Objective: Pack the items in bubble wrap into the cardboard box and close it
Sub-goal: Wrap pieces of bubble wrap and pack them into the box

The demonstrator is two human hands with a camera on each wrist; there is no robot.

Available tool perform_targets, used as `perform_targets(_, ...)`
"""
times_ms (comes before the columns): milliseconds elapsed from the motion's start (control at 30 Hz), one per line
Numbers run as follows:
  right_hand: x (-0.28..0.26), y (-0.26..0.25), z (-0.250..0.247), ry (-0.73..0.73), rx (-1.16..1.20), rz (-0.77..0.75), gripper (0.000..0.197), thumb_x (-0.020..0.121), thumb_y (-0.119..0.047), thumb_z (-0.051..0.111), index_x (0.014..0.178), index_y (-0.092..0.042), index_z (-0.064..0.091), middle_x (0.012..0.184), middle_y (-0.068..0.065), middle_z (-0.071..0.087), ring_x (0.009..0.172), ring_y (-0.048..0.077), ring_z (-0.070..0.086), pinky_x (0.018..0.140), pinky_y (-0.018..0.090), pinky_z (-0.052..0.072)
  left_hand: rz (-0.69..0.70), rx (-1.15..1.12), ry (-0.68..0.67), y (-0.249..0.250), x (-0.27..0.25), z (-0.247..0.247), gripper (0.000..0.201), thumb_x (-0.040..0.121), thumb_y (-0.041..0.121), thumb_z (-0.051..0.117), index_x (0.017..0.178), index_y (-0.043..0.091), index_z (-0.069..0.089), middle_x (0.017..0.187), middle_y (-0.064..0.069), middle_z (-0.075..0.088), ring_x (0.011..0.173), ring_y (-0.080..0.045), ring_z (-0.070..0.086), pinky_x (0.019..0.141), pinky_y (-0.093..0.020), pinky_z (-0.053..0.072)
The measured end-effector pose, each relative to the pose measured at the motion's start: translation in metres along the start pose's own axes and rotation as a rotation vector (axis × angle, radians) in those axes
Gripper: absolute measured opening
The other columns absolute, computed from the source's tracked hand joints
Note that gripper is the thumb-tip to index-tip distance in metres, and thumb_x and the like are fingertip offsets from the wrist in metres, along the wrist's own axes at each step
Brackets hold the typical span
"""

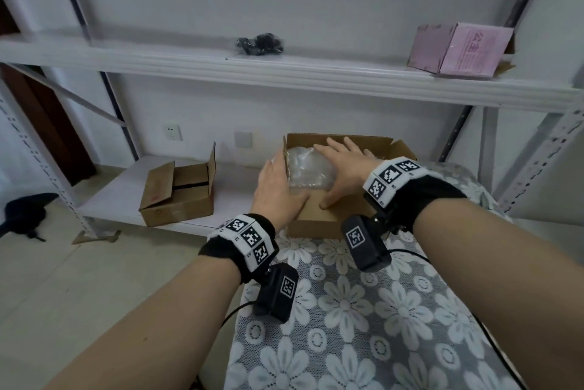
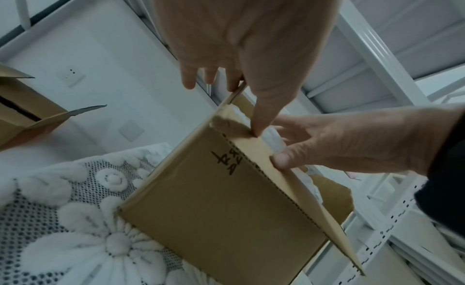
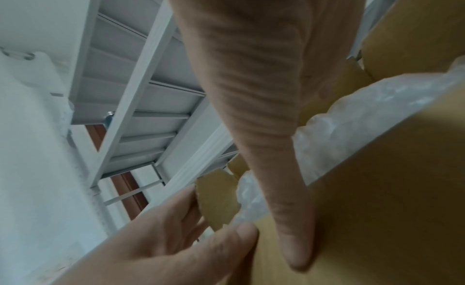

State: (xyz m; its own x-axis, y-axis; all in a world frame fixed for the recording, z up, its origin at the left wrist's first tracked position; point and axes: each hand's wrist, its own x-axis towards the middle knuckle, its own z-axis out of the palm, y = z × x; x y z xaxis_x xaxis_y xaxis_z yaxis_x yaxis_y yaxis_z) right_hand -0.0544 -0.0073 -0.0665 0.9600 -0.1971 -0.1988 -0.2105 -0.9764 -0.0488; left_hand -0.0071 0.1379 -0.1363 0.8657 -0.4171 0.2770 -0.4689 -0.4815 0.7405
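An open brown cardboard box (image 1: 328,216) stands at the far end of the table covered in a floral lace cloth (image 1: 347,310). Clear bubble wrap (image 1: 308,168) fills its inside. My left hand (image 1: 278,187) lies along the box's left flap, fingers straight on the outside, thumb on the near flap. My right hand (image 1: 344,165) rests flat on the bubble wrap, fingers spread, thumb pressing the near flap. The left wrist view shows the box front (image 2: 214,209) with handwriting, my left hand (image 2: 226,74) and my right hand (image 2: 327,142). In the right wrist view my right thumb (image 3: 276,170) presses the flap beside bubble wrap (image 3: 352,114).
A second open cardboard box (image 1: 177,193) sits on the low white shelf to the left. On the upper shelf lie a pink box (image 1: 458,48) and a black bundle (image 1: 260,43). A perforated shelf upright (image 1: 543,162) rises at right. A dark bag (image 1: 25,212) lies on the floor.
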Motion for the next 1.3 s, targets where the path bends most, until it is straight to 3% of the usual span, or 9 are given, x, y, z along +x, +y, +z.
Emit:
perform_targets(133,0.012,0.004,0.0,-0.089,0.017,0.026,0.123,0.062,-0.064,0.075,0.15,-0.036,-0.006,0.16,-0.005,-0.012,0.146,0.028,-0.014,0.115,0.06,0.0,0.064,0.045,-0.026,-0.006,0.004,0.005,0.084,0.073,0.026,0.071,0.145,0.02,0.029,0.137,-0.003,0.047,0.13,-0.022,0.041,0.106,-0.041,0.04)
perform_targets(267,0.019,0.002,0.013,-0.124,-0.016,0.013,0.102,0.069,-0.084,0.044,0.148,-0.044,-0.005,0.16,-0.005,-0.014,0.146,0.029,-0.013,0.113,0.062,-0.003,0.112,0.076,-0.053,-0.005,0.003,0.003,0.074,0.088,0.012,0.056,0.151,0.022,0.019,0.147,-0.005,0.039,0.134,-0.021,0.039,0.109,-0.039,0.037)
perform_targets(433,0.023,0.002,0.022,-0.106,0.006,0.035,0.066,0.094,-0.061,0.021,0.151,-0.036,0.0,0.16,-0.004,-0.013,0.146,0.027,-0.013,0.114,0.06,-0.005,0.207,0.187,-0.127,-0.002,0.003,0.002,0.053,0.096,0.01,0.042,0.146,0.022,0.033,0.152,0.0,0.036,0.137,-0.018,0.036,0.109,-0.03,0.031)
perform_targets(533,0.023,0.003,0.03,-0.044,0.003,0.021,0.061,0.099,-0.046,0.024,0.152,-0.029,0.001,0.16,-0.003,-0.012,0.147,0.025,-0.012,0.114,0.058,-0.007,0.231,0.25,-0.134,-0.001,0.005,0.005,0.048,0.098,0.012,0.039,0.145,0.023,0.036,0.153,0.002,0.034,0.141,-0.016,0.031,0.113,-0.029,0.026)
perform_targets(700,0.014,0.009,0.027,0.056,0.279,0.001,0.072,0.095,-0.038,0.047,0.151,-0.017,0.008,0.16,0.006,0.01,0.148,0.022,0.002,0.119,0.046,-0.004,0.243,0.316,-0.167,-0.002,0.004,0.003,0.044,0.1,0.016,0.037,0.143,0.025,0.041,0.153,0.003,0.035,0.141,-0.016,0.031,0.115,-0.031,0.025)
perform_targets(867,0.013,0.011,0.032,0.014,0.178,-0.027,0.058,0.102,-0.035,0.031,0.153,-0.023,0.007,0.161,-0.001,-0.005,0.147,0.019,-0.009,0.119,0.042,-0.006,0.273,0.508,-0.314,0.012,0.009,-0.003,0.044,0.1,0.019,0.033,0.144,0.019,0.038,0.155,-0.004,0.031,0.144,-0.02,0.024,0.117,-0.031,0.014)
perform_targets(1067,0.012,0.008,0.038,0.039,0.116,-0.045,0.053,0.103,-0.033,0.023,0.153,-0.023,0.007,0.161,0.002,-0.006,0.147,0.021,-0.01,0.117,0.04,-0.007,0.227,0.614,-0.371,0.021,0.009,0.005,0.044,0.097,0.021,0.036,0.14,0.011,0.038,0.147,-0.008,0.041,0.138,-0.02,0.035,0.112,-0.035,0.031)
perform_targets(1200,0.004,0.011,0.039,0.127,0.221,-0.066,0.05,0.103,-0.027,0.026,0.152,-0.02,0.015,0.161,0.004,0.004,0.148,0.019,-0.001,0.118,0.037,-0.003,0.198,0.635,-0.43,0.037,0.004,0.009,0.058,0.1,0.033,0.026,0.151,0.01,0.01,0.156,-0.012,0.023,0.144,-0.028,0.022,0.116,-0.037,0.019)
perform_targets(1300,-0.008,0.02,0.043,0.208,0.239,0.011,0.053,0.102,-0.027,0.026,0.152,-0.018,0.012,0.161,0.002,0.006,0.148,0.018,0.0,0.12,0.039,-0.002,0.166,0.705,-0.493,0.044,0.002,0.02,0.064,0.098,0.043,0.02,0.152,0.022,-0.008,0.161,-0.008,0.002,0.145,-0.039,0.009,0.12,-0.045,0.01)
